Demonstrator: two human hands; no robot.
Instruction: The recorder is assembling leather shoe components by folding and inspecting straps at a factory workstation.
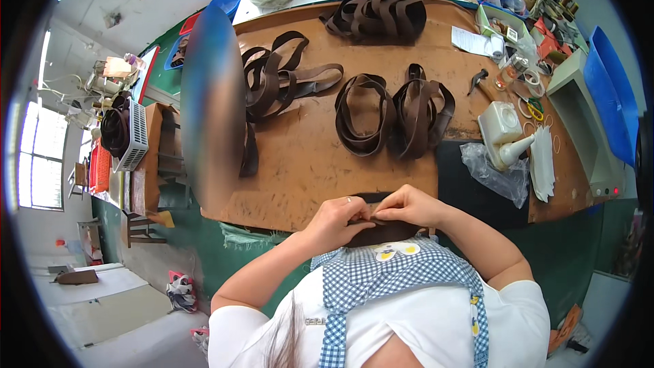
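My left hand [338,219] and my right hand [410,207] meet at the table's near edge, fingers pinched together on a dark brown strap [385,234]. Part of the strap lies across my lap side, below the hands, and part shows behind them. The fingers hide the exact spot where they grip. Beyond them on the brown tabletop [293,143] sit two coiled brown straps, a left coil [364,116] and a right coil [424,110]. A looser tangle of brown straps [276,82] lies to the left.
A bundle of brown straps [378,17] lies at the back. On the right are a white bottle [502,123], a clear plastic bag [496,172], scissors [535,108], a hammer-like tool [481,82] and a grey tray [579,119]. A blurred patch [212,109] covers the table's left edge.
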